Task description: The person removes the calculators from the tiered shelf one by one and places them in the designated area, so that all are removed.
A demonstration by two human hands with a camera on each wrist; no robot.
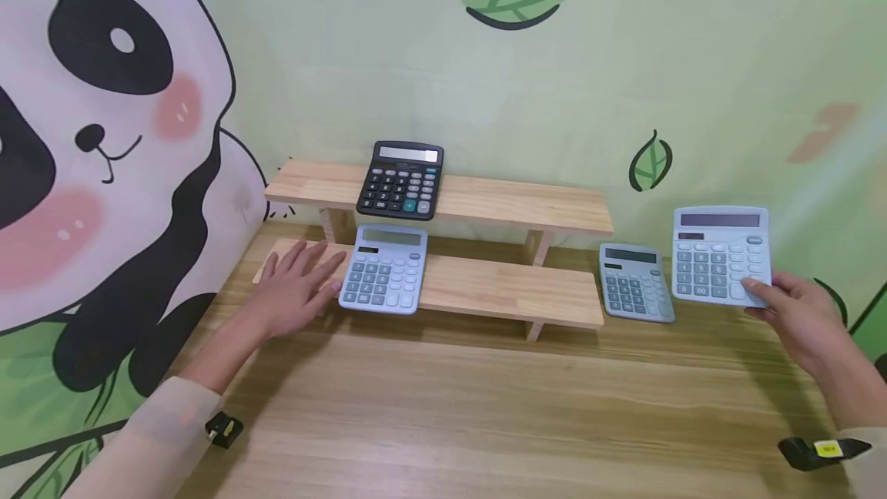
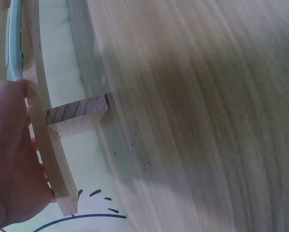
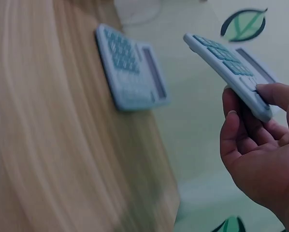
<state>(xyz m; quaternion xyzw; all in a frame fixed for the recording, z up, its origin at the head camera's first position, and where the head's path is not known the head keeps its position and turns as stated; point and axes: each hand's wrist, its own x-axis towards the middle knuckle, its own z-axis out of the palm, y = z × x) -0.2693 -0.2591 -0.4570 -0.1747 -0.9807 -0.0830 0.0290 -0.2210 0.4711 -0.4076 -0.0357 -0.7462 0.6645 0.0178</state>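
My right hand (image 1: 797, 314) pinches the lower right corner of a light blue calculator (image 1: 721, 252) and holds it in the air above the table; the right wrist view shows that calculator (image 3: 231, 67) tilted, with my thumb (image 3: 275, 94) on its keys. A second light blue calculator (image 1: 634, 283) lies flat on the table just left of it. My left hand (image 1: 294, 291) rests flat, fingers straight, on the left end of the lower wooden shelf (image 1: 506, 291), beside a third light blue calculator (image 1: 384, 277). A black calculator (image 1: 402, 179) sits on the upper shelf (image 1: 520, 202).
The two-step wooden riser stands against a green wall cloth with leaves and a panda print (image 1: 83, 137) on the left. Wood-grain table (image 1: 450, 414) stretches in front of the riser. The left wrist view shows the shelf edge (image 2: 48, 150) and a support block (image 2: 79, 113).
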